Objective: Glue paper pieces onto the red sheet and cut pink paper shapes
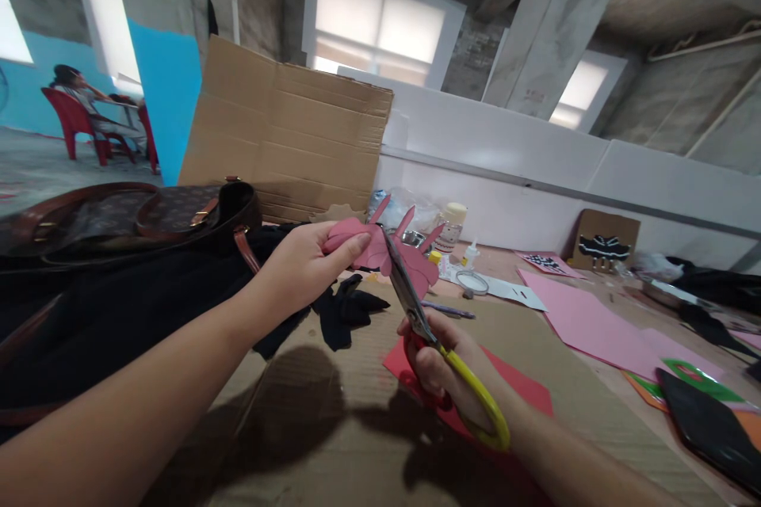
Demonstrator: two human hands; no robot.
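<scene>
My left hand [318, 261] pinches a pink paper cutout [422, 273] with scalloped edges and several narrow pointed strips standing up from it. In my right hand [452, 368] is a pair of scissors [410, 293] with one yellow and one red handle, my fingers wrapped round the handles. The blades point up and away, lying against the cutout just right of my left thumb; whether they are cutting through paper I cannot tell. Below the left hand lie black cut shapes [350, 309]. Under my right hand, a red sheet [523, 384] rests on the cardboard mat [285, 428].
A brown handbag [196, 214] and dark cloth [148, 301] lie at left, before an upright cardboard sheet [297, 135]. Beyond my hands are a pen [449, 309], tape roll [472, 281] and glue bottle [470, 255]. Pink sheets [588, 325] and a black flat object [710, 420] lie right.
</scene>
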